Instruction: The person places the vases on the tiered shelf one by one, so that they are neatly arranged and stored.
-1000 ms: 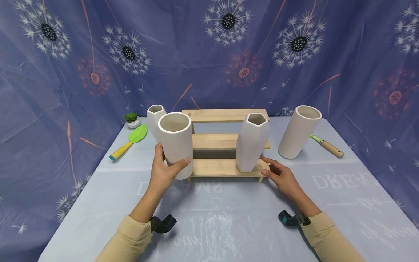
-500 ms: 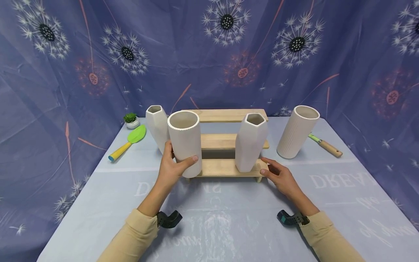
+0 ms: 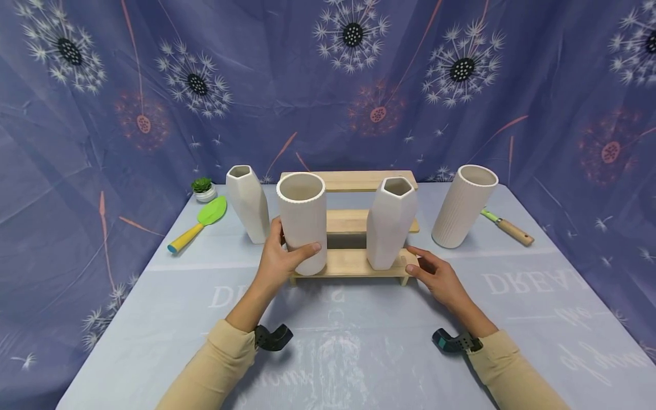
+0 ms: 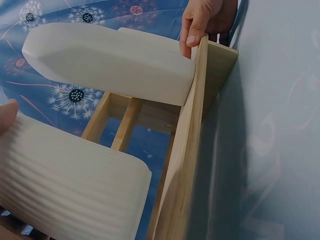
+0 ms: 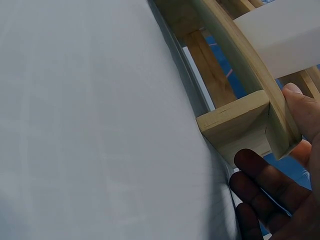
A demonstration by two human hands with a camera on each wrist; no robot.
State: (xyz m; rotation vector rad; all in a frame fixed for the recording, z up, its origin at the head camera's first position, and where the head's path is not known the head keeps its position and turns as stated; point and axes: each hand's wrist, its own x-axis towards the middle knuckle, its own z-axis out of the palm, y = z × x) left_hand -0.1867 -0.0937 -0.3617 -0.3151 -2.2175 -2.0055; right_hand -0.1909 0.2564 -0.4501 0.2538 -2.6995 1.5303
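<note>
My left hand (image 3: 281, 263) grips a white ribbed cylindrical vase (image 3: 303, 225) around its lower part, the thumb across its front. That vase is upright over the left end of the bottom board of a three-tier wooden shelf (image 3: 346, 261); in the left wrist view a gap shows between the vase's base (image 4: 142, 195) and the board (image 4: 187, 165). On the board's right half stands a white faceted vase (image 3: 390, 225). My right hand (image 3: 435, 276) pinches the board's right end; in the right wrist view the thumb (image 5: 300, 102) lies on its edge and other fingers curl below.
Behind the left hand stands another white faceted vase (image 3: 248, 205). A second ribbed vase (image 3: 463, 208) is right of the shelf. Outward lie a green-and-yellow trowel (image 3: 197, 225), a small potted succulent (image 3: 204, 189) and a wooden-handled tool (image 3: 515, 232). A patterned curtain (image 3: 287, 85) hangs behind.
My left hand has carried the ribbed vase rightward, from beside the shelf's left end to over the bottom board. The right hand keeps its place at the board's end.
</note>
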